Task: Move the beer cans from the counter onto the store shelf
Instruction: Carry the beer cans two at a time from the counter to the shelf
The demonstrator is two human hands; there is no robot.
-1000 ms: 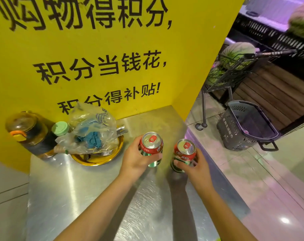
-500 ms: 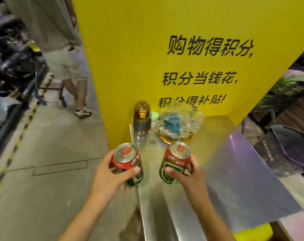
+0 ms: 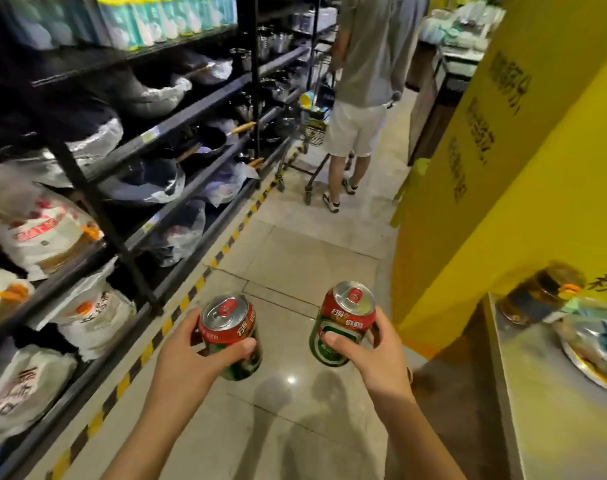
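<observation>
Both cans have left the counter (image 3: 524,393) since a moment ago and now hang over the aisle floor.

Left hand (image 3: 194,362) wraps fingers and thumb round one beer can (image 3: 231,336); right hand (image 3: 375,358) grips the other can (image 3: 343,323) likewise, lids up, likely to carry them steady. Beyond the left fingers stands the store shelf (image 3: 177,119), apparently the destination.

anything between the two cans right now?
Nothing. In the head view, the left-hand can and right-hand can are apart, with only bare floor tiles showing below the gap.
</observation>
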